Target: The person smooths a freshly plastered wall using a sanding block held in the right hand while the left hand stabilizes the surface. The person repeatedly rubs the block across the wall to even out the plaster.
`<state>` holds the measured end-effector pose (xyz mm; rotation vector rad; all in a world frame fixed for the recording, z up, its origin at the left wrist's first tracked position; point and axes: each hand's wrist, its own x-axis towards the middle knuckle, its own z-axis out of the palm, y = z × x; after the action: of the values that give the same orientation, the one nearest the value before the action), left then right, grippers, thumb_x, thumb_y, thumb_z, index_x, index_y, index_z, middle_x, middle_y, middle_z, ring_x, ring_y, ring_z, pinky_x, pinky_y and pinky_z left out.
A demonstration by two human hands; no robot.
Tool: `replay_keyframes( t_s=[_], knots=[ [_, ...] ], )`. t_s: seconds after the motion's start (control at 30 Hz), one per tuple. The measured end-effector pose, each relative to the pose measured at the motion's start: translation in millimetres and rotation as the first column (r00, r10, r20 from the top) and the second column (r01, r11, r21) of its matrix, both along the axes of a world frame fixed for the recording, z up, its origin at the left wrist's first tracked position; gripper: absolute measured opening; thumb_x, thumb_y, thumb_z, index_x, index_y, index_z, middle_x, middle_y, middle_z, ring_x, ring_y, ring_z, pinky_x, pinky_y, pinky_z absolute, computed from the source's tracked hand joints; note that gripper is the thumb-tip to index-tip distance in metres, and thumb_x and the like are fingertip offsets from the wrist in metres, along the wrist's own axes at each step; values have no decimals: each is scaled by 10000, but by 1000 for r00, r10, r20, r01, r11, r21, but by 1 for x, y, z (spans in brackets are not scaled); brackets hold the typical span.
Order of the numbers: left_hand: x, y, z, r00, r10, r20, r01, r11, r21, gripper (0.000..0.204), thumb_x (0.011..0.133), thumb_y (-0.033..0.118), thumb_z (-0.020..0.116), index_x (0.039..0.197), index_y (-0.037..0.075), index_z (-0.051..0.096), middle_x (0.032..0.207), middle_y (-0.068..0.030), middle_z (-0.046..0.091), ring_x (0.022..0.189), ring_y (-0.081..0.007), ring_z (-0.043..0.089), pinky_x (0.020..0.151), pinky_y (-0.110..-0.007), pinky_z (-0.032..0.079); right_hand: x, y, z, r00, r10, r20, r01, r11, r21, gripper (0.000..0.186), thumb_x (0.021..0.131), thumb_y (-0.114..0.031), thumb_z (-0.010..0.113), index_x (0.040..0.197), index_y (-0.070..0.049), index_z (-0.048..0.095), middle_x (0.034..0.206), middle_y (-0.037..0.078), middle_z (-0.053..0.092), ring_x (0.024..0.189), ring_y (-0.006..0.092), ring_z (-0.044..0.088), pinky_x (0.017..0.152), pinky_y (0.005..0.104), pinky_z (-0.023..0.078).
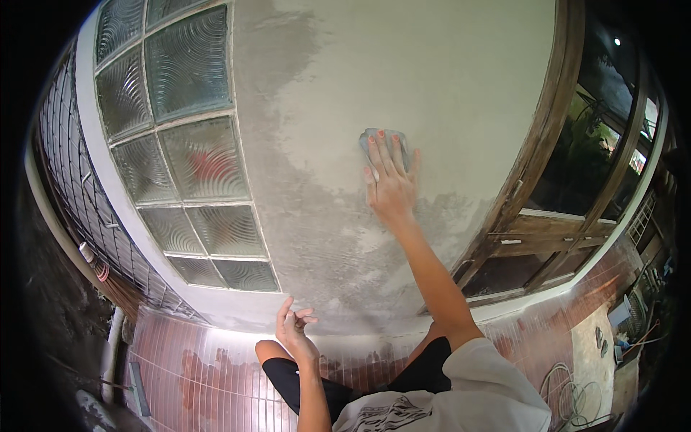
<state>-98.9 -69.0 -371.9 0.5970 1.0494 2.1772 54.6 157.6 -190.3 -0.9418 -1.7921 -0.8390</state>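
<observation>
My right hand (393, 189) lies against the wall (461, 93), its fingers stretched over a flat grey-blue pad (371, 153) and pressing it to the surface. Whether the pad is cloth, sponge or sandpaper, I cannot tell. The wall is pale green above, with darker grey, smeared patches to the left and below. Lower down, my left hand (295, 333) hovers near the wall's bottom, fingers loosely bent and apart, holding nothing. Both hands look dusty at the fingers.
A glass-block window (194, 165) borders the wall on the left; a wooden-framed glass door (576, 137) stands on the right. On the reddish tiled floor (216, 374) are wet-looking patches. A broom (108, 281) leans at far left, and a coiled hose (570, 392) lies lower right.
</observation>
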Motion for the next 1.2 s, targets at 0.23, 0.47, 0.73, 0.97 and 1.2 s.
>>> replay_keyframes(
  t_s=[0.23, 0.47, 0.73, 0.97, 1.2],
  knots=[
    [15, -2, 2, 995, -59, -80, 61, 998, 19, 365, 1038, 190, 452, 1275, -60, 576, 844, -163, 694, 744, -204, 676, 652, -303, 553, 0, -15, 0, 999, 47, 21, -46, 998, -34, 519, 1038, -285, 417, 1547, -188, 389, 1619, -22, 344, 1506, 275, 281, 1210, 616, 130],
    [39, -1, 2, 990, -130, -56, 124, 987, -101, 405, 1008, 183, 429, 1313, -53, 554, 897, -175, 710, 698, -199, 655, 709, -307, 536, -12, -24, 20, 977, 211, -37, -214, 973, -87, 530, 1039, -271, 407, 1555, -162, 363, 1603, -4, 375, 1505, 287, 280, 1211, 620, 108],
    [51, 19, 7, 935, -353, 35, 355, 932, -79, 581, 1061, 427, 437, 1444, -11, 429, 1240, -191, 652, 1019, -235, 673, 869, -348, 512, 26, -106, -87, 705, 673, -223, -638, 464, -615, 456, 1014, -246, 504, 1400, -3, 523, 1317, 240, 605, 1270, 351, 537, 1109, 481, 356],
    [71, 29, -1, 726, -670, 154, 678, 735, 2, 526, 1015, 361, 585, 1399, 14, 493, 1351, -114, 611, 1244, -255, 579, 1069, -415, 437, 75, -158, -185, 468, 23, -884, -878, -103, -468, 405, 1017, -294, 578, 1230, 47, 635, 1169, 111, 678, 1013, 173, 627, 903, 324, 486],
    [93, 35, 1, 628, -777, 31, 756, 601, -259, 317, 948, 105, 685, 1241, -17, 670, 1261, -126, 677, 1133, -200, 631, 988, -334, 488, 104, -177, -227, -59, -359, -932, -970, -200, 139, 401, 979, -198, 654, 1284, 56, 598, 1225, 106, 659, 1139, 186, 619, 987, 348, 477]
  ],
)
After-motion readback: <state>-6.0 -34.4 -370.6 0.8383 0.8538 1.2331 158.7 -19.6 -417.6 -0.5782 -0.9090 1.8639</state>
